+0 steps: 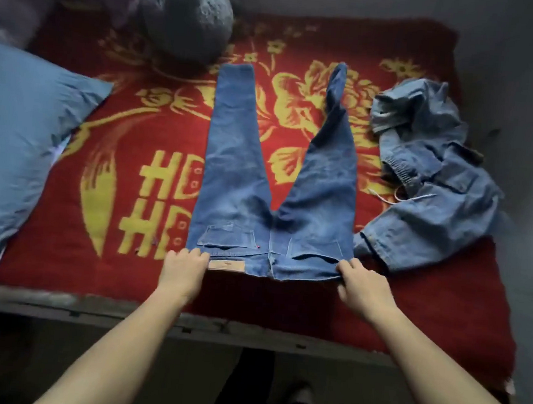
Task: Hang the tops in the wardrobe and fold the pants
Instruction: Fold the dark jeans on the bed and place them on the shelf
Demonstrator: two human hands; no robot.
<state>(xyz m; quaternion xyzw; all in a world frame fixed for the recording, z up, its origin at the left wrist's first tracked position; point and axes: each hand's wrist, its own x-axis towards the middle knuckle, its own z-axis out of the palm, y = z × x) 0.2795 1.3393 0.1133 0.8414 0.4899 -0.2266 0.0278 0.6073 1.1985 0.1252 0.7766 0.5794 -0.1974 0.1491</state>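
We are gripping the mid-blue denim jeans (276, 186) by the waistband. Our left hand (185, 268) is pinching one corner and our right hand (360, 285) the other, fingers curled over the top edge. The jeans are lying back-side up on the red blanket with yellow flowers (121, 126), legs running away from both hands in a V. Far beyond our right hand, one leg is narrowing and looking twisted near its cuff; if we are folding leg onto leg, that twist risks getting trapped as a crease. Just past our right hand a crumpled pale denim garment (432, 183) is lying against the jeans, so a wide sweep risks dragging it along.
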